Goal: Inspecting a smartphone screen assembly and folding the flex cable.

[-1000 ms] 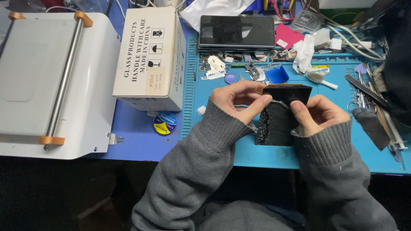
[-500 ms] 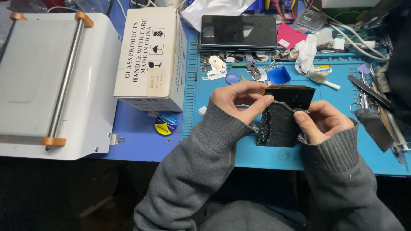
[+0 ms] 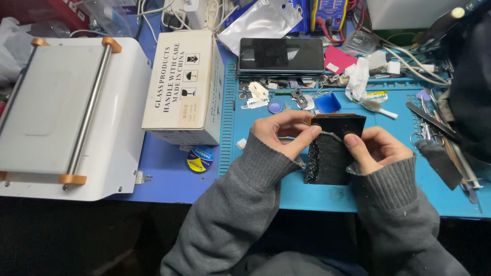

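Far left on the table (image 3: 169, 168): white flat machine (image 3: 66, 112) with a steel roller bar and orange end caps. Just beside it, a cream cardboard box (image 3: 184, 87) standing on the blue surface; a small round tape roll (image 3: 199, 158) lies in front of the box.

Centre: blue work mat (image 3: 307, 194). My left hand (image 3: 284, 133) is curled, thumb and forefinger pinching the upper left edge of a black rectangular panel (image 3: 332, 153) — held tilted above the mat, its lower edge near or on the mat, cannot tell which. A thin, pale, crinkled strip runs across the panel's face between my two hands.

Behind the panel: a dark phone (image 3: 280, 56) lying flat, scattered small parts, a little blue tray (image 3: 327, 103), a white brush (image 3: 378, 107).

My right hand (image 3: 376, 148) is closed in a pinch on the panel's right side, thumb tip pressed on the black face. Both grey sleeves reach the wrists.

Far right: tweezers and metal tools (image 3: 434, 128) on the mat, near the right hand but apart.
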